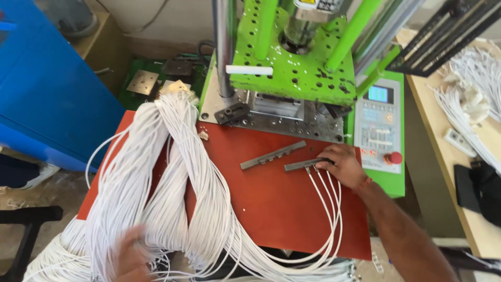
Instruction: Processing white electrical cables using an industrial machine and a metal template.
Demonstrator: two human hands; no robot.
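Two metal fixture bars on the red desk mat [271, 209]. Head view: my right hand [342, 166] pinches the nearer loaded fixture bar [305, 165], white cable ends seated. My left hand [130, 256], blurred in the white cable bundle [156, 183]; grip unclear. Best to press the bar flat, feeding one cable per slot.

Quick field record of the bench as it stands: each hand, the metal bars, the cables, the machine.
left hand: blurred, in the white cable bundle
right hand: on a grey metal bar with cable ends in it
second metal bar: lying apart, untouched
surface: red mat
behind: green press machine, control panel
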